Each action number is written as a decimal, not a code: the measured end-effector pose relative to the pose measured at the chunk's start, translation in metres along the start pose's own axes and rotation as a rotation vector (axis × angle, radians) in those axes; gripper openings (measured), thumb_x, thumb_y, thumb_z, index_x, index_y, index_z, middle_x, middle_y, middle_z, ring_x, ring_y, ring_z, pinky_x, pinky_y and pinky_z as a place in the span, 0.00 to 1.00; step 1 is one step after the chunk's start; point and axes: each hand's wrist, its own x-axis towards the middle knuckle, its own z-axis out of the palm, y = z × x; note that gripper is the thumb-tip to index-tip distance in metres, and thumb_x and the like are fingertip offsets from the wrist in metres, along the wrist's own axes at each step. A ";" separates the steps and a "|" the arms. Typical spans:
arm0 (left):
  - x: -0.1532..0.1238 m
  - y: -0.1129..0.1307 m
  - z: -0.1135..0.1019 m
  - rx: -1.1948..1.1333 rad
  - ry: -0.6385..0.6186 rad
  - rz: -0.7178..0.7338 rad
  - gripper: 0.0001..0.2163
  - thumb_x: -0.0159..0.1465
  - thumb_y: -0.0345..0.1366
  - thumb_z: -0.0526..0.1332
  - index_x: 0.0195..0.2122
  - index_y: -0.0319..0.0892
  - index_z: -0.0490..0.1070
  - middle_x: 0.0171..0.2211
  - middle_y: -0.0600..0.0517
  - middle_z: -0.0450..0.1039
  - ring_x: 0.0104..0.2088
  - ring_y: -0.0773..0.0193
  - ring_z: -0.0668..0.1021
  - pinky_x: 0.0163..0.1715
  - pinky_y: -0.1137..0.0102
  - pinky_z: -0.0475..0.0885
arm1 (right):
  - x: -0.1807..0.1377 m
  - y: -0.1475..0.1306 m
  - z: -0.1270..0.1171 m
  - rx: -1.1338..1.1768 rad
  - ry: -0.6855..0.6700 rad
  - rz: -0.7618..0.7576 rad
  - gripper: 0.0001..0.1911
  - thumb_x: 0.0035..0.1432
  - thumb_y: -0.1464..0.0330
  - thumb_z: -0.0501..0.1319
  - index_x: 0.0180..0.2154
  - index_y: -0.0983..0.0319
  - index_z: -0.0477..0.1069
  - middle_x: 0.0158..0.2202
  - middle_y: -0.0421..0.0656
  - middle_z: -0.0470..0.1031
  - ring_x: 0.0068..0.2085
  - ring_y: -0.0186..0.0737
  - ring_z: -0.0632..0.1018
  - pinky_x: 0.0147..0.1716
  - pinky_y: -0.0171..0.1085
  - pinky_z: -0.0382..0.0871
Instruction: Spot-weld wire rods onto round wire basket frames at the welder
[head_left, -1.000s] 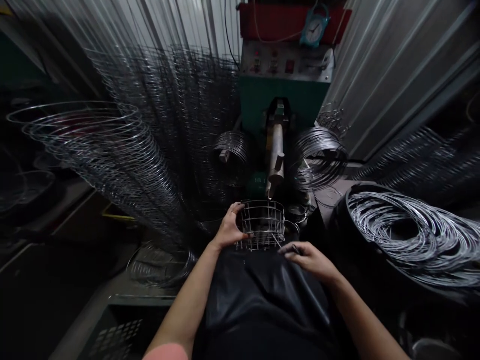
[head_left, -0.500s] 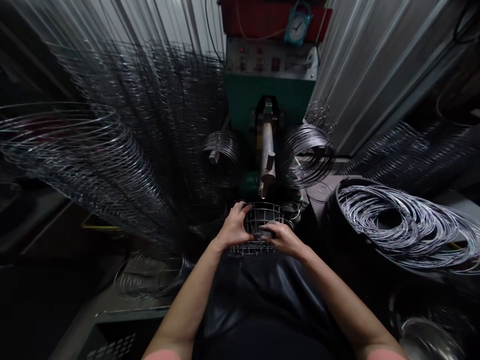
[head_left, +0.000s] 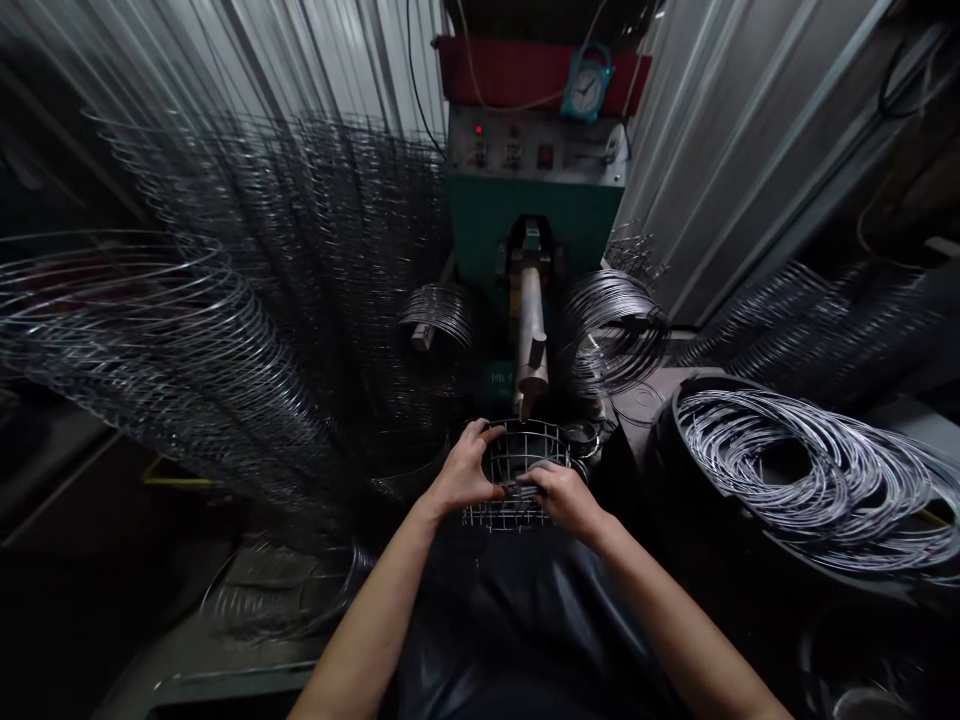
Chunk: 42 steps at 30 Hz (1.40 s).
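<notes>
A round wire basket of welded silver rods sits in front of my lap, just below the tip of a metal forming post. My left hand grips its left side, fingers curled over the top rim. My right hand is closed on the near rim, with a small dark piece between its fingers that I cannot make out. The hands hide the basket's near side. A black apron covers my lap below the basket.
A green machine with a control panel and a clock stands ahead, with wire coils beside the post. Hanging wire rings fill the left. A black tub of wire rings sits at right.
My right hand has moved from beside my lap onto the basket's near rim. The basket has turned slightly, and the view has shifted a little.
</notes>
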 end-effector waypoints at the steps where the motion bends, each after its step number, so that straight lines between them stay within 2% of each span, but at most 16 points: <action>1: 0.003 -0.001 -0.001 -0.002 0.004 -0.005 0.42 0.38 0.35 0.72 0.56 0.40 0.60 0.60 0.38 0.53 0.61 0.44 0.58 0.59 0.53 0.57 | 0.003 0.000 -0.002 -0.013 -0.001 0.002 0.18 0.48 0.83 0.58 0.41 0.62 0.73 0.37 0.44 0.74 0.38 0.37 0.76 0.37 0.32 0.69; 8: 0.020 -0.006 -0.003 -0.049 -0.004 -0.006 0.40 0.39 0.36 0.72 0.55 0.42 0.62 0.58 0.41 0.57 0.60 0.47 0.61 0.58 0.55 0.60 | 0.019 0.002 -0.011 -0.072 0.024 0.037 0.14 0.50 0.80 0.60 0.39 0.60 0.74 0.36 0.43 0.75 0.38 0.37 0.76 0.37 0.33 0.69; 12: 0.022 -0.008 -0.001 -0.024 0.022 -0.010 0.41 0.38 0.36 0.72 0.55 0.43 0.62 0.58 0.43 0.57 0.59 0.46 0.62 0.57 0.54 0.60 | 0.016 0.002 -0.006 -0.135 0.046 0.091 0.17 0.51 0.80 0.59 0.42 0.58 0.74 0.39 0.43 0.75 0.40 0.38 0.76 0.39 0.32 0.69; 16: 0.035 -0.008 0.000 0.022 0.062 -0.048 0.40 0.37 0.34 0.72 0.54 0.41 0.63 0.58 0.42 0.58 0.60 0.45 0.61 0.58 0.55 0.60 | 0.026 0.005 -0.006 -0.211 0.078 0.173 0.16 0.54 0.78 0.58 0.44 0.59 0.74 0.41 0.44 0.76 0.40 0.39 0.77 0.38 0.33 0.70; 20: 0.047 -0.009 0.000 0.032 0.070 -0.060 0.38 0.38 0.38 0.72 0.53 0.41 0.64 0.55 0.42 0.61 0.57 0.46 0.64 0.57 0.55 0.62 | 0.032 0.010 -0.005 -0.189 0.163 0.175 0.17 0.53 0.78 0.59 0.43 0.56 0.73 0.44 0.42 0.75 0.42 0.39 0.77 0.40 0.33 0.71; 23: 0.051 -0.014 0.000 0.022 0.065 -0.059 0.39 0.38 0.39 0.72 0.54 0.41 0.64 0.56 0.42 0.59 0.58 0.47 0.63 0.57 0.56 0.61 | 0.018 0.010 -0.001 -0.088 0.325 0.149 0.18 0.54 0.75 0.59 0.47 0.57 0.71 0.46 0.44 0.73 0.44 0.39 0.76 0.44 0.36 0.71; 26: 0.059 -0.020 -0.001 0.019 0.077 -0.070 0.39 0.38 0.39 0.72 0.54 0.43 0.63 0.58 0.44 0.58 0.59 0.47 0.62 0.58 0.56 0.59 | -0.006 0.008 0.004 0.051 0.425 0.137 0.16 0.57 0.71 0.58 0.48 0.58 0.71 0.44 0.45 0.74 0.43 0.40 0.77 0.45 0.37 0.71; 31: 0.077 -0.023 -0.006 0.000 0.068 -0.133 0.38 0.37 0.38 0.73 0.52 0.42 0.65 0.55 0.45 0.61 0.57 0.48 0.65 0.57 0.58 0.61 | -0.034 0.013 0.008 0.158 0.440 0.217 0.12 0.57 0.70 0.56 0.42 0.60 0.73 0.39 0.46 0.76 0.41 0.41 0.77 0.41 0.39 0.73; 35: 0.081 -0.021 -0.006 -0.023 0.080 -0.127 0.38 0.37 0.39 0.73 0.52 0.41 0.65 0.53 0.45 0.63 0.54 0.51 0.68 0.55 0.59 0.63 | -0.049 0.019 0.005 0.200 0.446 0.320 0.10 0.58 0.66 0.57 0.39 0.60 0.74 0.36 0.46 0.77 0.38 0.42 0.78 0.38 0.39 0.73; 39: 0.068 -0.018 -0.007 -0.031 0.037 -0.115 0.39 0.37 0.39 0.73 0.52 0.43 0.64 0.54 0.45 0.62 0.56 0.49 0.66 0.56 0.57 0.62 | -0.064 0.016 -0.003 0.214 0.416 0.401 0.10 0.58 0.62 0.58 0.35 0.59 0.75 0.34 0.45 0.78 0.36 0.43 0.78 0.36 0.39 0.72; 42: 0.047 -0.013 -0.007 -0.061 -0.010 -0.103 0.41 0.37 0.39 0.73 0.54 0.42 0.63 0.59 0.43 0.57 0.60 0.47 0.61 0.59 0.55 0.58 | -0.068 0.013 -0.012 0.215 0.387 0.405 0.11 0.58 0.61 0.57 0.34 0.59 0.75 0.33 0.44 0.78 0.35 0.43 0.78 0.35 0.38 0.72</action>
